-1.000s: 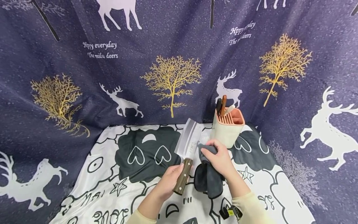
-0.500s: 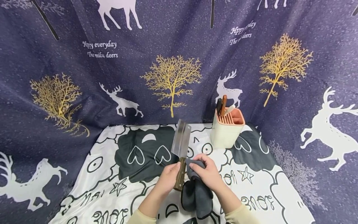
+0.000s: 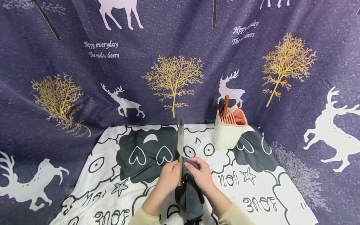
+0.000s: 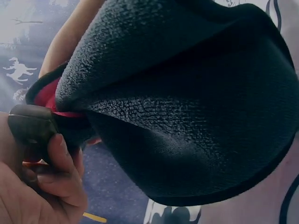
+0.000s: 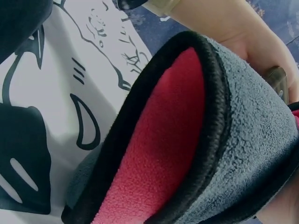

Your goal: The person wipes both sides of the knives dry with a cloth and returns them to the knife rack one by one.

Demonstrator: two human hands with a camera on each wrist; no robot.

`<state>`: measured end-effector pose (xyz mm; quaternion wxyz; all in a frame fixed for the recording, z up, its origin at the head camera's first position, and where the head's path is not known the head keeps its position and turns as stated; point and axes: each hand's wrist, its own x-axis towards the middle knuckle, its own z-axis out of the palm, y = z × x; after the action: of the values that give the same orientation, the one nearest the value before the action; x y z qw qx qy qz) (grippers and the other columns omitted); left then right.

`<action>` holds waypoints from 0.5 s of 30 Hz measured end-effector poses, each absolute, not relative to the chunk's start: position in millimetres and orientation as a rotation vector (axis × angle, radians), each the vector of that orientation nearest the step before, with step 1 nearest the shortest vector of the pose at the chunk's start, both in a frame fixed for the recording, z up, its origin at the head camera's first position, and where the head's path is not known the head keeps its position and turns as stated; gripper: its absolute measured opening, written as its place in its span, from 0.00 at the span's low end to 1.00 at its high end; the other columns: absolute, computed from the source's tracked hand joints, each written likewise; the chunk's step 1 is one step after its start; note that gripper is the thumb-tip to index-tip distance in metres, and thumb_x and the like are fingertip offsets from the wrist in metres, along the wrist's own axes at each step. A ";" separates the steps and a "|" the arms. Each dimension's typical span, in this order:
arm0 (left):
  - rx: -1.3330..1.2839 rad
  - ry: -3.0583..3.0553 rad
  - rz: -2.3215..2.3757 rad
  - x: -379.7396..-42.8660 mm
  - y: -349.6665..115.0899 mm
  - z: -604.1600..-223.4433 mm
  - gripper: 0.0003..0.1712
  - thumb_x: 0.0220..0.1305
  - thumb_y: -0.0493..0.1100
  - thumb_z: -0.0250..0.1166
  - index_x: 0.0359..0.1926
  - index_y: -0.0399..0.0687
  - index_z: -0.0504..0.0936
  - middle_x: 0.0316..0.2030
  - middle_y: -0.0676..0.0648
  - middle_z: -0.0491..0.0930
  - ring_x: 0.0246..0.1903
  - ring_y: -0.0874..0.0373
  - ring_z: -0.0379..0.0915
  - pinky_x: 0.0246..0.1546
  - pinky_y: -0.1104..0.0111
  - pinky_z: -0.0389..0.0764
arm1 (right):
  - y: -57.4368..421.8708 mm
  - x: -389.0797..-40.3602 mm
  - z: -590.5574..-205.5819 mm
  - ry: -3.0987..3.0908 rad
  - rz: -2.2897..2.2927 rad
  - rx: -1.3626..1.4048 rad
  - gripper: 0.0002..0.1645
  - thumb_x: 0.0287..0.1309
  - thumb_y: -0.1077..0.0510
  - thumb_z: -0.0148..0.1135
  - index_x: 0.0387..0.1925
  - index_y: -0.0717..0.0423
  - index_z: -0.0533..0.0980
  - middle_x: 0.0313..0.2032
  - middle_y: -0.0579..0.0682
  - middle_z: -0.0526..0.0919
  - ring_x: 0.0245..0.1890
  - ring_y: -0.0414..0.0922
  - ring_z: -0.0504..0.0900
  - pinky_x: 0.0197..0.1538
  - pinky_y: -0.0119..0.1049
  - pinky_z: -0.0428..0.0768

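Note:
In the head view my left hand (image 3: 168,176) grips the wooden handle (image 3: 180,175) of a cleaver. Its steel blade (image 3: 181,139) points away from me and shows nearly edge-on. My right hand (image 3: 203,175) pinches a dark grey cloth (image 3: 194,200) against the handle's right side, and the rest hangs below in folds. Seen from the left wrist, the cloth (image 4: 201,126) fills most of the picture, beside the handle's butt (image 4: 32,122) in the curled left fingers (image 4: 60,186). The right wrist view shows the cloth's red inner face (image 5: 163,135) and black border; most of the right hand is hidden there.
A cream knife holder (image 3: 228,136) with an orange slotted top stands at the back right, several handles (image 3: 226,104) sticking out of it. A black-and-white patterned cloth (image 3: 107,187) covers the table. Behind it hangs a dark blue curtain (image 3: 135,72) with deer and trees.
The right hand and grey cloth have moved left and down from beside the blade to the handle. The cleaver has turned from showing its broad side to nearly edge-on.

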<state>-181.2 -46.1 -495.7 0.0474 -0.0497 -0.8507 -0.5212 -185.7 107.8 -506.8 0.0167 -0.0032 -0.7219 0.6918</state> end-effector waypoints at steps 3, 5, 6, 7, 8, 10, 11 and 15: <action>-0.145 -2.595 -1.585 -181.9 -46.3 -493.8 0.19 0.75 0.42 0.51 0.45 0.55 0.90 0.46 0.49 0.90 0.52 0.53 0.84 0.53 0.57 0.82 | 106.2 -186.6 -507.0 -2.229 2.164 -0.024 0.10 0.60 0.60 0.71 0.43 0.59 0.84 0.43 0.58 0.86 0.33 0.38 0.84 0.30 0.34 0.85; -0.134 -2.591 -1.612 -182.1 -46.6 -493.9 0.18 0.75 0.42 0.52 0.46 0.54 0.90 0.45 0.48 0.90 0.50 0.53 0.84 0.52 0.59 0.83 | 106.0 -187.2 -508.0 -2.215 2.197 -0.031 0.10 0.60 0.61 0.71 0.43 0.60 0.84 0.42 0.58 0.85 0.31 0.39 0.84 0.28 0.36 0.85; -0.129 -2.585 -1.638 -182.2 -46.9 -494.1 0.18 0.75 0.43 0.52 0.47 0.53 0.90 0.45 0.48 0.90 0.49 0.54 0.84 0.50 0.61 0.83 | 105.9 -187.4 -507.9 -2.211 2.203 -0.033 0.10 0.60 0.61 0.71 0.43 0.60 0.84 0.42 0.58 0.85 0.31 0.39 0.84 0.29 0.36 0.86; -0.129 -2.572 -1.668 -182.1 -47.2 -494.4 0.17 0.76 0.43 0.53 0.49 0.52 0.90 0.44 0.48 0.90 0.47 0.55 0.84 0.49 0.64 0.83 | 105.9 -187.4 -508.2 -2.201 2.219 -0.035 0.11 0.60 0.61 0.71 0.43 0.61 0.84 0.42 0.58 0.85 0.30 0.39 0.84 0.29 0.36 0.86; -0.127 -2.553 -1.706 -182.1 -47.4 -494.7 0.17 0.76 0.43 0.54 0.50 0.51 0.90 0.44 0.47 0.90 0.46 0.56 0.84 0.47 0.67 0.82 | 105.9 -187.4 -508.4 -2.188 2.236 -0.035 0.11 0.60 0.61 0.71 0.43 0.62 0.84 0.41 0.58 0.85 0.29 0.40 0.84 0.28 0.37 0.86; -0.120 -2.501 -1.809 -181.7 -48.0 -495.5 0.16 0.76 0.42 0.56 0.54 0.47 0.89 0.44 0.45 0.90 0.42 0.58 0.83 0.43 0.71 0.81 | 106.0 -187.8 -508.6 -2.177 2.255 -0.034 0.11 0.60 0.60 0.71 0.42 0.62 0.83 0.40 0.56 0.85 0.28 0.40 0.84 0.28 0.37 0.86; -0.125 -2.471 -1.853 -181.8 -48.1 -496.2 0.16 0.76 0.42 0.57 0.55 0.45 0.88 0.45 0.44 0.90 0.42 0.58 0.83 0.43 0.73 0.81 | 105.8 -187.7 -508.3 -2.172 2.257 -0.031 0.11 0.60 0.60 0.71 0.42 0.62 0.83 0.39 0.55 0.85 0.29 0.40 0.84 0.28 0.36 0.85; -0.080 -2.362 -2.024 -181.2 -47.6 -500.3 0.17 0.73 0.43 0.63 0.57 0.41 0.86 0.49 0.40 0.88 0.42 0.63 0.82 0.43 0.76 0.81 | 105.1 -187.1 -509.1 -2.154 2.299 -0.029 0.11 0.61 0.60 0.71 0.41 0.64 0.83 0.35 0.50 0.84 0.27 0.40 0.83 0.29 0.34 0.85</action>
<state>-181.2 -47.6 -500.3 0.0149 -0.0257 -0.7590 -0.6505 -187.1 105.1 -509.1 -0.0043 -0.0091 -0.6838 0.7296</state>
